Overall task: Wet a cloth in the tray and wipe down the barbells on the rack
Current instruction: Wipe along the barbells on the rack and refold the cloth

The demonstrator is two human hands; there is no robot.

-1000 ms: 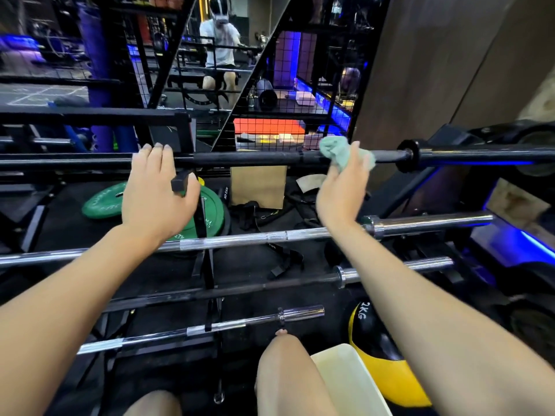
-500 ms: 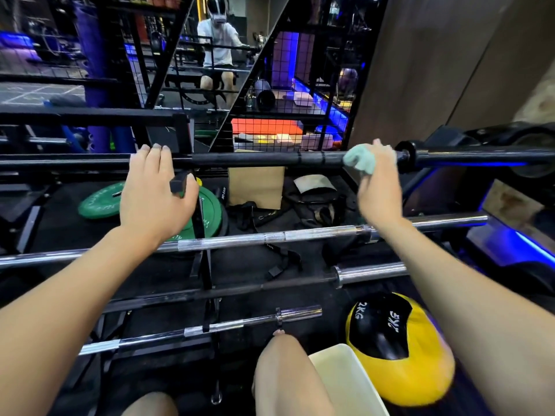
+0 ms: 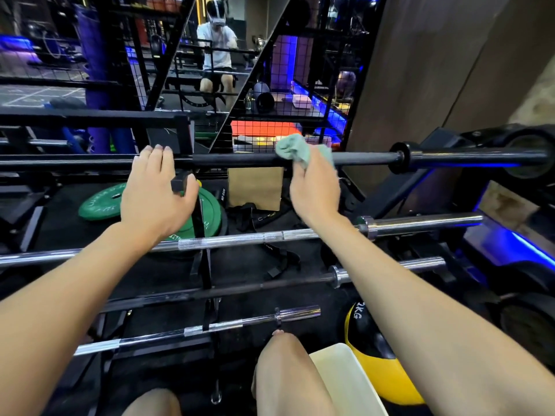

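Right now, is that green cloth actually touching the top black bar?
Touching. The head view shows the right hand pressing the green cloth against the top black barbell, with no gap visible between them.

Five barbells on the rack: one black barbell (image 3: pixel 345 159) farthest, a long chrome barbell (image 3: pixel 240 240) nearer, a dark barbell (image 3: pixel 240 291) below that, a short chrome barbell (image 3: pixel 210 327) nearest, another chrome bar (image 3: pixel 39 142) far left. One green cloth (image 3: pixel 292 150). Two green weight plates (image 3: pixel 100 202). One yellow-and-black medicine ball (image 3: pixel 387 376). One white tray (image 3: pixel 345 382). Two hands.
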